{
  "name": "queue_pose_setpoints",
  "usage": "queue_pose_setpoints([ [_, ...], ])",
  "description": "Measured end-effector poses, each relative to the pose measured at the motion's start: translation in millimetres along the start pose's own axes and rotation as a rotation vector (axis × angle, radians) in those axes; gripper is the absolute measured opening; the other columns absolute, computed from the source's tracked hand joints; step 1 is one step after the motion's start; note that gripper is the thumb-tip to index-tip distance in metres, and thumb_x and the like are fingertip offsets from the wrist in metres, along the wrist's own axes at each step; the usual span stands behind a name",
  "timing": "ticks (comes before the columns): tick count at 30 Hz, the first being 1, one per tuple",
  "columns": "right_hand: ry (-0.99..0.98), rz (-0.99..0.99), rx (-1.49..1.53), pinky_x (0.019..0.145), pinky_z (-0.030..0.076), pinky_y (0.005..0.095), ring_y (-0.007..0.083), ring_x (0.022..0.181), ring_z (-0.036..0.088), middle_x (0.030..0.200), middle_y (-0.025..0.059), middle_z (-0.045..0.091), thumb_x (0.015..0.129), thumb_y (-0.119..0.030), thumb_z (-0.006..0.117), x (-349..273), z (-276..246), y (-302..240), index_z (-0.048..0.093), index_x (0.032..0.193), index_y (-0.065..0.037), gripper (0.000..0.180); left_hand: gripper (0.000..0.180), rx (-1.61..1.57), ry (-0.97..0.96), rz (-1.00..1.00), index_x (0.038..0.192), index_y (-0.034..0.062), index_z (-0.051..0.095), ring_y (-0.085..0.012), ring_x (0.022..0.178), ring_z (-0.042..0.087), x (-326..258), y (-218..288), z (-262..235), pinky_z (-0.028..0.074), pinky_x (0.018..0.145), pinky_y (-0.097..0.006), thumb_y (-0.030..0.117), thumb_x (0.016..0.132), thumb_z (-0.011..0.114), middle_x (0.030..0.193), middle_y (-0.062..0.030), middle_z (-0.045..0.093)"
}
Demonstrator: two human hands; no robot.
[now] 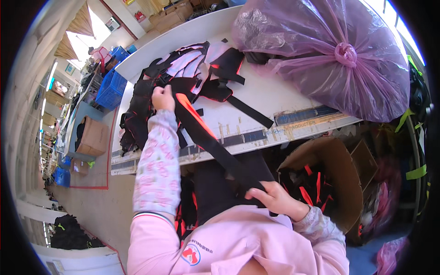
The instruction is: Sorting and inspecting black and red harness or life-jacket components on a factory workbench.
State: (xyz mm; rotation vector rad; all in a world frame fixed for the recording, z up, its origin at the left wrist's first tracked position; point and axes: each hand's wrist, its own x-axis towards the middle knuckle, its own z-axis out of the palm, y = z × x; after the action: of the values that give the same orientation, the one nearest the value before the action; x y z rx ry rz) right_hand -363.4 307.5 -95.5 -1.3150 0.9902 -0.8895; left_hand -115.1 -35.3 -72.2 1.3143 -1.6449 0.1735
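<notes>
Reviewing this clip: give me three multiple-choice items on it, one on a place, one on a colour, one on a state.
1. Where is the left hand?
A. on the black fabric pile on the white table
B. in the cardboard box
C. on the plastic bag

2. What colour is the bag?
A. green
B. translucent purple
C. white

3. How is the bag's mouth?
A. knotted shut
B. wide open
C. taped

Answers: 1 A, it rests on the pile, while the right hand holds the black strap; 2 B, purple film; 3 A, a knot shows.

left hand (163,98) stretched forward, fingers closed; right hand (274,198) pinching near the lap.
</notes>
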Motion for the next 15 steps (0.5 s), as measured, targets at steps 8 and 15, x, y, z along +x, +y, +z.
queue_pose_setpoints([
  [8, 0.376, 0.156, -1.196, 0.071, 0.049, 0.0397, 0.0303, 0.077, 0.062, 0.073, 0.0175, 0.061, 0.078, -0.02, 0.064, -172, -55, 136, 0.067, 0.095, -0.003, 0.024, 0.043, -0.692, -0.787, -0.284, 0.099, 0.0064, 0.054, -0.0082, 0.057, 0.052, -11, 59, 44, 0.04, 0.049, -0.022, 0.048, 0.088, 0.055, 0.069, -0.0004, 0.054],
  [15, -0.099, 0.826, -0.665, 0.077, 0.048, 0.0441, 0.0367, 0.086, 0.061, 0.088, 0.0233, 0.064, 0.075, -0.032, 0.066, -223, -46, 236, 0.063, 0.106, -0.004, 0.042, 0.035, -0.753, -0.818, -1.33, 0.08, 0.0126, 0.048, -0.0125, 0.041, 0.041, -96, -33, 150, 0.033, 0.038, -0.029, 0.044, 0.083, 0.064, 0.059, -0.0008, 0.05],
])
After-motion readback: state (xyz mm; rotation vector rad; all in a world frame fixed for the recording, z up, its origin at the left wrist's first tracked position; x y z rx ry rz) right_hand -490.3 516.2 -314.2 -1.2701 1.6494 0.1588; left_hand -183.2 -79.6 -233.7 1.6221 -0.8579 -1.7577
